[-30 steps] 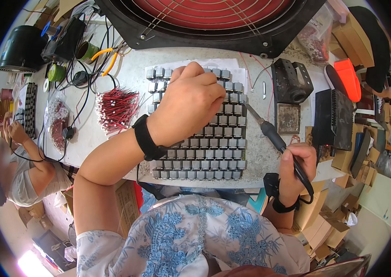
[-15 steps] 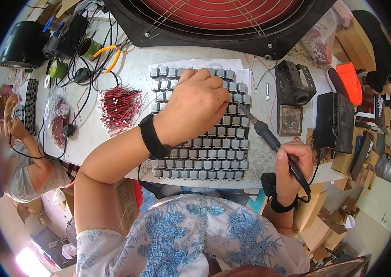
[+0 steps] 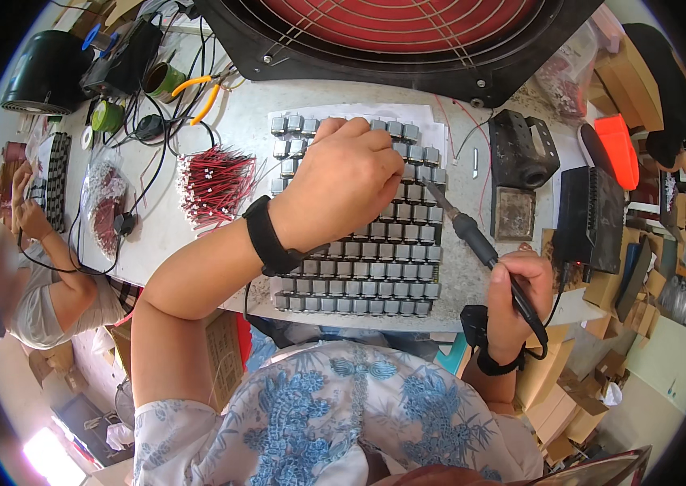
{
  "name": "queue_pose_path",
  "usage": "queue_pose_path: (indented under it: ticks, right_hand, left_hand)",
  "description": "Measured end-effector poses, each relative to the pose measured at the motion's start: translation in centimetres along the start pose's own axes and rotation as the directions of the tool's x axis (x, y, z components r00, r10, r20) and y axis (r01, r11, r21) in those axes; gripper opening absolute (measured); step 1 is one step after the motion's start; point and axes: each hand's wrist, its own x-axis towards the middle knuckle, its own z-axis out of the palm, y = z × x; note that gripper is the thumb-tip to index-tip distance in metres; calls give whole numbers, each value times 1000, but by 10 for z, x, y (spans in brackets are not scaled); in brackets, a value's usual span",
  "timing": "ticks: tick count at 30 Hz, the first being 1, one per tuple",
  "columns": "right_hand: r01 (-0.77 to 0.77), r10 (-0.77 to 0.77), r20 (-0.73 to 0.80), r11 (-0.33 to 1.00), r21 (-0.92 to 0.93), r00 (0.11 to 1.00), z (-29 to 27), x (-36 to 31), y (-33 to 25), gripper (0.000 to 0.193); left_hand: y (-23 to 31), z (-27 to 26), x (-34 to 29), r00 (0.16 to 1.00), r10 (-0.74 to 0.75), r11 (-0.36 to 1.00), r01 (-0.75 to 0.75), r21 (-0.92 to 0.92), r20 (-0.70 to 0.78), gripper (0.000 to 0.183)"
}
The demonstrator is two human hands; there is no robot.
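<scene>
Nearby, red wire bundle (image 3: 215,186) beside motor array (image 3: 375,267)

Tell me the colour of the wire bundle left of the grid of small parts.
Red, with white tips: the wire bundle, clearest in the head view.

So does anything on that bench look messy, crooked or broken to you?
Nothing looks broken or spilled. The grey components sit in tidy rows under the left hand, and the right hand holds the soldering iron at their edge. The only untidiness is tangled black cables and loose red wires at the left.
</scene>
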Motion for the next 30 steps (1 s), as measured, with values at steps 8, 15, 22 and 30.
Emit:
queue_pose_path:
  ticks: [8, 15, 22, 30]
  right_hand:
    - [22, -21, 50, 1000, -6, 999, 5, 2, 2, 13]
    - [34, -35, 24, 999, 2, 999, 5, 2, 1, 13]
    - [-11, 10, 48, 1000, 22, 999, 7, 1, -1, 13]
    - [27, -28, 60, 999, 19, 998, 9, 3, -4, 13]
  left_hand:
    - [3, 1, -1, 1000, -3, 1000, 2, 6, 22, 8]
    - [2, 3, 0, 1000, -1, 1000, 1, -3, 22, 8]
    - [1, 3, -3, 1000, -12, 1000, 12, 7, 15, 8]
    - [-4, -1, -7, 1000, -18, 1000, 18, -4, -8, 7]
